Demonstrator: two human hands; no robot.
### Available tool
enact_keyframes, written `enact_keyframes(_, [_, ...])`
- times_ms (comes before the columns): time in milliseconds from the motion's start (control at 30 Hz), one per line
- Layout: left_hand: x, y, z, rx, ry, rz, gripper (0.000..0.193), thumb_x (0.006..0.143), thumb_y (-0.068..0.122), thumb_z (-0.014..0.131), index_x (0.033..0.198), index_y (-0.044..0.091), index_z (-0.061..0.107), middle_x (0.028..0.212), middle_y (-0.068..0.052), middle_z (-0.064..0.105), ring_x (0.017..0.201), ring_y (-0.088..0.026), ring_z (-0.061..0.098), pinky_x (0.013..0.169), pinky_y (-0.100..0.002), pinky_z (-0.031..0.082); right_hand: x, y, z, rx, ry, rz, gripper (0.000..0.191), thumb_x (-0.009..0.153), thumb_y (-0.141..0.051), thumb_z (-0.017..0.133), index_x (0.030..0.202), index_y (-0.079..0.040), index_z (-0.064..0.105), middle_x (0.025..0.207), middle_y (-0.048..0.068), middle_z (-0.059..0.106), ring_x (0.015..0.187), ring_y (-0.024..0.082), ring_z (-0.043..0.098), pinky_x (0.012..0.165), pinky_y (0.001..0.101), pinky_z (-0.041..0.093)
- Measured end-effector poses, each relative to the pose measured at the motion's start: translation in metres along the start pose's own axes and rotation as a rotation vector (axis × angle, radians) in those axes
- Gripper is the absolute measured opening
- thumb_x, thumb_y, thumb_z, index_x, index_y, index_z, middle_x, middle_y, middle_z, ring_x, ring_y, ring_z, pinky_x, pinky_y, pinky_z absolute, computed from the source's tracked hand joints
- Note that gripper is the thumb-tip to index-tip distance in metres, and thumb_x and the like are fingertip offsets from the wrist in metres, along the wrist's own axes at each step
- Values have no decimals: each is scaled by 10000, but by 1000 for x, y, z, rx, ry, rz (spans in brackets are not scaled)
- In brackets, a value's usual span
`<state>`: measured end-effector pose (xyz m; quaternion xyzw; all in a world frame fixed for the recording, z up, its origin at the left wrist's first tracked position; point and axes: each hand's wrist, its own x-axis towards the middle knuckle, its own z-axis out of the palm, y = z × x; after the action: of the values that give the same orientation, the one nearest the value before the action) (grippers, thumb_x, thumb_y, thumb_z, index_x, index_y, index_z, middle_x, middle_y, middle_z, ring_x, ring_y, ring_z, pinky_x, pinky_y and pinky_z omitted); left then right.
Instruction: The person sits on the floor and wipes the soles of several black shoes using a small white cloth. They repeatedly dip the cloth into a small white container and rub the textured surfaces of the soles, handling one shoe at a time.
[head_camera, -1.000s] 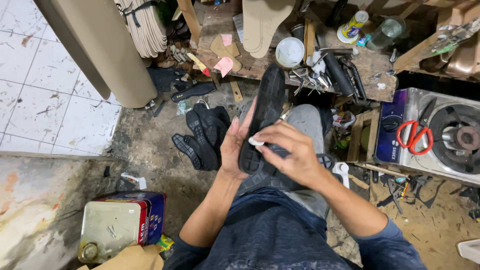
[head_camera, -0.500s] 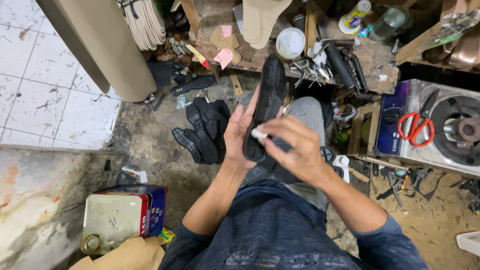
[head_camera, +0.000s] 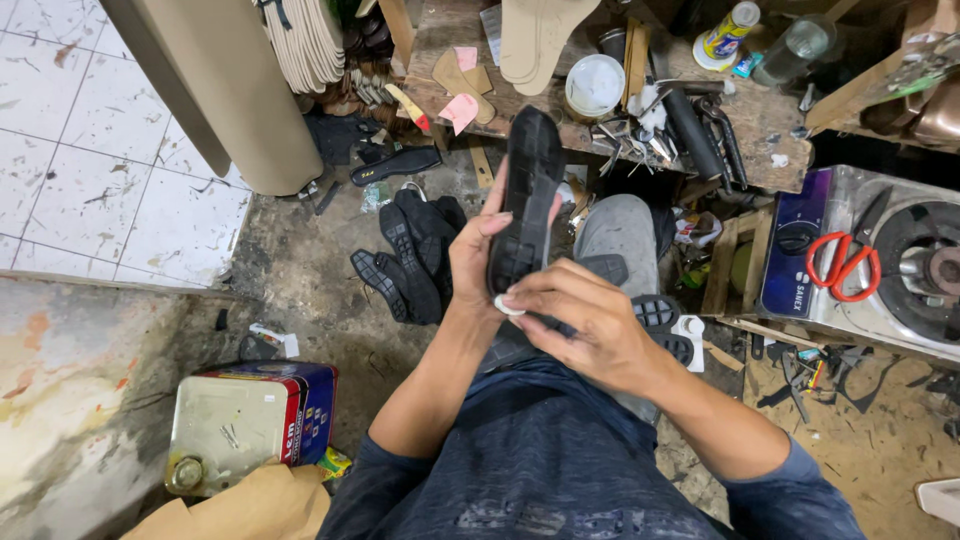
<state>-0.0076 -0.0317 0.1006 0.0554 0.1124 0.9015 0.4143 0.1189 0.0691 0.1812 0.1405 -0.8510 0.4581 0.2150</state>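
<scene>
The cluttered wooden desk (head_camera: 760, 150) spans the top, a pile of black soles (head_camera: 410, 260) lying on the floor below it. Over your lap, your left hand (head_camera: 475, 265) holds a black shoe sole (head_camera: 525, 205) upright, tread toward you, grip wrapped around its lower edge. Your right hand (head_camera: 580, 335) pinches a small white piece (head_camera: 508, 307) against the sole's lower end.
</scene>
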Motion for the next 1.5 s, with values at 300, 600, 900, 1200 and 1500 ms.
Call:
enact_keyframes(300, [-7,7,6,24,-55,-15,848,908,103,493,1704,117,200,1587,-208,444,1394,-331,519,1165,-418,452,5,23,-14,-211,129,96,245,845,-14,812,1077,6,735,1069,117,729,934,235,692,812,328,553])
enact_keyframes(600, [-19,10,11,-114,-229,-94,784,972,66,477,1698,70,181,1615,-187,436,1389,-289,548,1179,-382,461,15,28,-28,-238,180,117,228,853,12,811,1071,6,743,1074,127,739,969,230,722,847,312,571])
enact_keyframes(900, [-22,14,13,-121,-111,-129,920,854,42,535,1697,39,167,1598,-214,434,1324,-288,616,1125,-360,526,6,37,-27,-254,208,75,234,826,45,801,1049,21,737,1052,138,727,951,237,703,844,316,553])
enact_keyframes(1200, [-26,15,14,-102,-181,-143,914,865,45,543,1701,6,176,1622,-233,415,1333,-293,598,1146,-346,495,17,54,-36,-327,366,187,232,879,36,802,1101,12,739,1085,136,734,929,227,711,841,321,568])
enact_keyframes(1500, [-29,8,24,40,-135,-172,927,840,56,528,1699,6,185,1657,-187,388,1404,-249,550,1199,-342,447,25,39,-35,-309,291,84,235,863,43,799,1075,1,708,1093,131,729,979,258,725,865,345,578])
